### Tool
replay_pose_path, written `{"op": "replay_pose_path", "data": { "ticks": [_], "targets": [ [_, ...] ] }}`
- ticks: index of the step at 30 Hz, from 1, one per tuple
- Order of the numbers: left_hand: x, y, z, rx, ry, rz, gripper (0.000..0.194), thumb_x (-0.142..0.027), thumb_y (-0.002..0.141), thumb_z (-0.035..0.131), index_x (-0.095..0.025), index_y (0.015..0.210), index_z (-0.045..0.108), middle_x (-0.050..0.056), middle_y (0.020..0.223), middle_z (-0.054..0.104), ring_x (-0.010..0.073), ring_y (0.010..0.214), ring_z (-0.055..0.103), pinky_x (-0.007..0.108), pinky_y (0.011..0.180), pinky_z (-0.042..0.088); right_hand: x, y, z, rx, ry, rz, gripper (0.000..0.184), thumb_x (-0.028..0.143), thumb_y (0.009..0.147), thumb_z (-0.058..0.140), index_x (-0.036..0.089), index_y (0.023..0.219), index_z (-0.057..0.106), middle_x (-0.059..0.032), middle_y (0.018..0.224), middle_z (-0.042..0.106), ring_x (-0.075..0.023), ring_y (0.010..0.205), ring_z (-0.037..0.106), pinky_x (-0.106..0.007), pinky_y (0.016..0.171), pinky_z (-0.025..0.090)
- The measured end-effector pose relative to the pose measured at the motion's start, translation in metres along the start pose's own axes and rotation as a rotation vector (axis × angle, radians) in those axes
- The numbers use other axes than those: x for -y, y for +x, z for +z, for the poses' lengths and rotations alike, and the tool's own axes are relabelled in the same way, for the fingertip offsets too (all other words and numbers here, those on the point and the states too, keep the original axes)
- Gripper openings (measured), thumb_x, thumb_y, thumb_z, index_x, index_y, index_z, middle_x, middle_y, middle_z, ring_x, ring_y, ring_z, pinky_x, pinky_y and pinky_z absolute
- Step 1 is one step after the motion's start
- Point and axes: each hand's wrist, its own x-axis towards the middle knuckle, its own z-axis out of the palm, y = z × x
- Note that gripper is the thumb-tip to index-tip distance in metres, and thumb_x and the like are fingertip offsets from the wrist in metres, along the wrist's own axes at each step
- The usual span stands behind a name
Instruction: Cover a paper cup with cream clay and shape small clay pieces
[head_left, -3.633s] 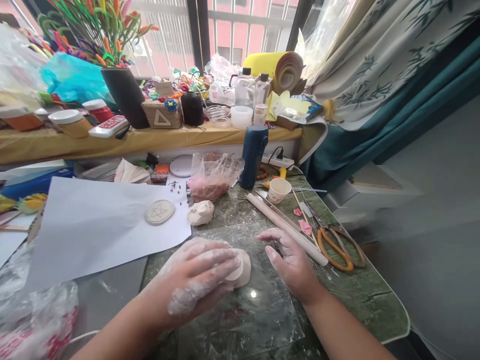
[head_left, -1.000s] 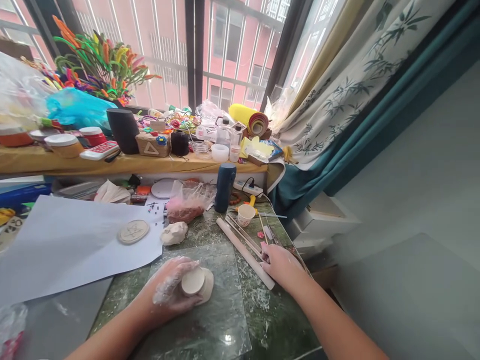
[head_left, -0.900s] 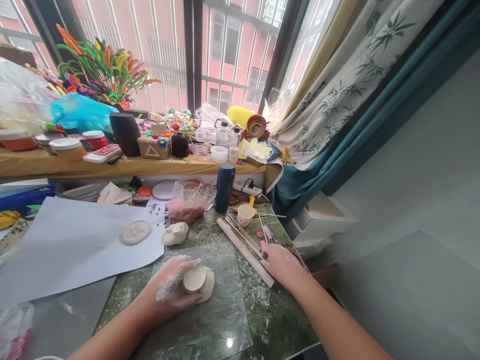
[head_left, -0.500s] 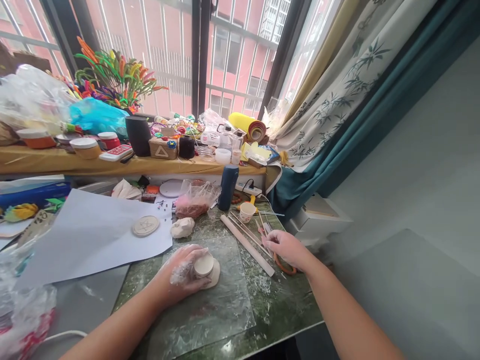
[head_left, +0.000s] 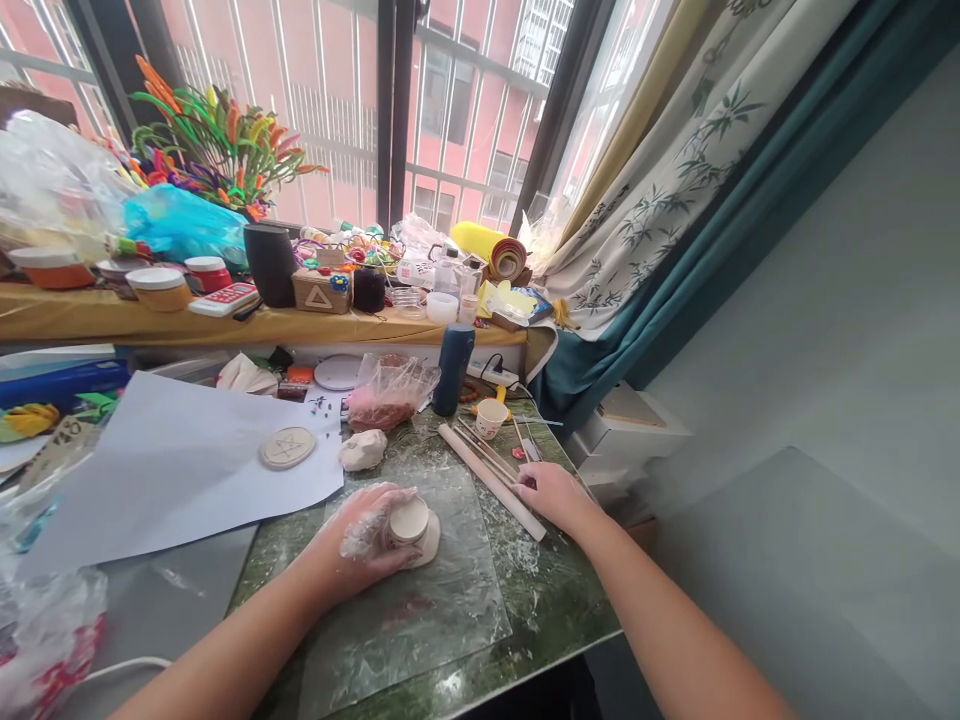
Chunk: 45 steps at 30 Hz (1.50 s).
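Lying nearest, a plastic bag (head_left: 71, 640) at your left bears red print too crumpled to read. Your whitened left hand (head_left: 367, 535) is wrapped round a pale round piece (head_left: 409, 521) on a flat clay slab (head_left: 430, 545), over a clear sheet (head_left: 450, 610) on the desk (head_left: 570, 590). Your right hand (head_left: 551, 492) curls near thin sticks (head_left: 487, 459); what it grips, if anything, cannot be told. Beyond, a paper cup (head_left: 492, 419) carries illegible red marks; on the ledge (head_left: 315, 327), a box (head_left: 322, 291) shows a triangle (head_left: 316, 298).
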Motion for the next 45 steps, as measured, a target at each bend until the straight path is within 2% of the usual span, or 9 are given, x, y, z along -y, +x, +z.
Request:
{"op": "replay_pose_path", "data": {
  "ticks": [6, 12, 18, 22, 30, 33, 36, 42, 45],
  "targets": [
    [-0.001, 0.002, -0.002, -0.01, -0.002, 0.007, 0.054, -0.039, 0.073, 0.079, -0.026, 0.123, 0.063, 0.008, 0.117, 0.074, 0.0286, 0.107, 0.071, 0.041, 0.094, 0.059, -0.002, 0.004, 0.005, 0.058, -0.212, 0.081, 0.03, 0.036, 0.1, 0.062, 0.02, 0.125, 0.062, -0.009, 0.128, 0.064, -0.022, 0.107, 0.066, -0.043, 0.091, 0.058],
    [0.001, 0.001, -0.002, -0.001, 0.026, 0.033, 0.053, -0.042, 0.077, 0.077, -0.026, 0.125, 0.061, 0.008, 0.121, 0.072, 0.0287, 0.109, 0.07, 0.041, 0.094, 0.059, -0.001, 0.005, 0.007, -0.01, -0.238, 0.076, 0.018, 0.035, 0.096, 0.064, 0.018, 0.098, 0.069, -0.0066, 0.104, 0.07, -0.0199, 0.092, 0.066, -0.035, 0.082, 0.053],
    [0.001, -0.003, 0.0, 0.021, 0.066, 0.061, 0.062, -0.038, 0.081, 0.075, -0.025, 0.136, 0.051, 0.013, 0.134, 0.063, 0.0293, 0.121, 0.065, 0.044, 0.102, 0.056, 0.002, 0.01, 0.014, -0.13, -0.178, -0.017, 0.008, 0.026, 0.091, 0.066, 0.021, 0.087, 0.07, -0.0058, 0.097, 0.069, -0.0207, 0.095, 0.064, -0.03, 0.081, 0.042],
    [0.001, -0.003, -0.008, 0.034, 0.099, 0.137, 0.075, -0.039, 0.082, 0.077, -0.025, 0.147, 0.042, 0.016, 0.147, 0.054, 0.0322, 0.131, 0.058, 0.049, 0.106, 0.052, 0.003, 0.009, 0.021, -0.199, -0.1, -0.038, 0.006, 0.022, 0.087, 0.067, 0.021, 0.081, 0.067, -0.0056, 0.092, 0.067, -0.0216, 0.093, 0.063, -0.031, 0.083, 0.043],
    [0.001, 0.002, -0.021, 0.037, 0.075, 0.359, 0.054, -0.028, 0.089, 0.072, -0.031, 0.139, 0.053, 0.007, 0.129, 0.071, 0.0257, 0.123, 0.065, 0.04, 0.104, 0.053, 0.008, -0.025, 0.014, -0.441, 0.205, -0.099, 0.02, 0.032, 0.098, 0.05, 0.02, 0.108, 0.062, -0.0114, 0.11, 0.071, -0.0232, 0.097, 0.067, -0.035, 0.086, 0.052],
    [0.0, 0.004, -0.021, 0.071, 0.094, 0.392, 0.05, -0.027, 0.09, 0.071, -0.032, 0.137, 0.055, 0.005, 0.127, 0.073, 0.0256, 0.122, 0.066, 0.042, 0.106, 0.052, 0.024, -0.047, 0.019, -0.498, 0.501, -0.194, 0.025, 0.038, 0.102, 0.047, 0.022, 0.117, 0.06, -0.0108, 0.118, 0.071, -0.0221, 0.104, 0.069, -0.036, 0.089, 0.056],
    [0.001, 0.006, -0.02, 0.093, 0.102, 0.389, 0.045, -0.023, 0.09, 0.068, -0.033, 0.133, 0.058, 0.003, 0.122, 0.075, 0.0249, 0.121, 0.067, 0.042, 0.105, 0.053, 0.051, -0.06, 0.024, -0.451, 0.743, -0.311, 0.022, 0.037, 0.1, 0.055, 0.023, 0.113, 0.064, -0.0081, 0.109, 0.073, -0.02, 0.093, 0.072, -0.035, 0.084, 0.06],
    [-0.004, 0.009, -0.019, 0.103, 0.045, 0.346, 0.045, -0.015, 0.086, 0.071, -0.027, 0.129, 0.061, 0.003, 0.116, 0.077, 0.0226, 0.118, 0.069, 0.035, 0.101, 0.058, 0.092, -0.045, 0.031, -0.272, 0.675, -0.579, 0.014, 0.022, 0.095, 0.063, 0.022, 0.108, 0.069, -0.0044, 0.1, 0.076, -0.0174, 0.093, 0.072, -0.03, 0.085, 0.058],
    [-0.005, 0.01, -0.02, 0.138, 0.024, 0.31, 0.043, -0.016, 0.087, 0.07, -0.026, 0.128, 0.062, 0.003, 0.116, 0.077, 0.0217, 0.115, 0.07, 0.034, 0.102, 0.058, 0.09, -0.034, 0.041, -0.242, 0.775, -0.529, 0.015, 0.021, 0.096, 0.064, 0.024, 0.109, 0.068, -0.0042, 0.103, 0.075, -0.0158, 0.089, 0.072, -0.029, 0.083, 0.059]
  ]
}}
